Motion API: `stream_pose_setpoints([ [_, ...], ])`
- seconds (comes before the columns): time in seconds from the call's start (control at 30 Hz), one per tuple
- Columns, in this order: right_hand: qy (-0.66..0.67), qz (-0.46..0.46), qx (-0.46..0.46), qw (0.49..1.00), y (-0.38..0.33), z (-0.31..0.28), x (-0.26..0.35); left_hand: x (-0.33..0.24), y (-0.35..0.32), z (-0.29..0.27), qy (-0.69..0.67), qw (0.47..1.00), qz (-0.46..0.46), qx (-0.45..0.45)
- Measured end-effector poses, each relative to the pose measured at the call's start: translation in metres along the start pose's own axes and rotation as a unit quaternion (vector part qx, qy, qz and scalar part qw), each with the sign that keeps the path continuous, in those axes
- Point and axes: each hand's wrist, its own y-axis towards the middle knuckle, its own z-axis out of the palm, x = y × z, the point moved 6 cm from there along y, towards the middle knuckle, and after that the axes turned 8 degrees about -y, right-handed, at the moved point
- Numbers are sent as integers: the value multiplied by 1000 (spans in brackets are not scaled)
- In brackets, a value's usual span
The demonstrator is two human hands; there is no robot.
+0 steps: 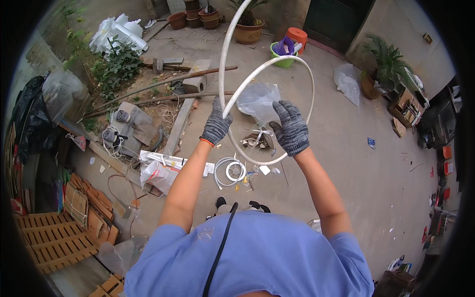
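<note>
A long white plastic hose (258, 75) hangs in front of me in a large loop, and one stretch runs up past the top of the view. My left hand (216, 124), in a grey knitted glove, is closed around the hose where its two stretches cross. My right hand (292, 129), gloved alike, is raised at the loop's right side with thumb and fingers apart. It covers a short piece of the loop; whether it touches the hose I cannot tell. Below, on the ground, lie a smaller coil of pale hose (219, 174) and a white roll (236, 171).
A clear plastic bag (258, 101) lies beyond the loop. To the left are long rusty pipes (163, 82), a white sack (159, 177) and wooden slats (54, 237). A green basin (283, 61), an orange stool (298, 36) and potted plants (249, 33) stand farther off.
</note>
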Motion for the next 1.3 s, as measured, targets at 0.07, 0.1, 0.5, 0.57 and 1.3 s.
stream_pose_setpoints([
  [0.07,-123,-96,-79,985,40,-34,12,-49,-1,14,138,984,36,109],
  [0.1,-167,-132,-109,971,53,-40,18,-68,-6,19,167,971,59,158],
  [0.5,-160,-48,193,967,53,-37,-63,-52,-24,-45,298,917,91,251],
  [0.57,-134,-34,168,976,51,-59,-80,-37,-28,-68,300,920,101,232],
  [1.3,-56,370,10,927,-41,-95,-300,-85,-14,-163,121,987,-19,102],
])
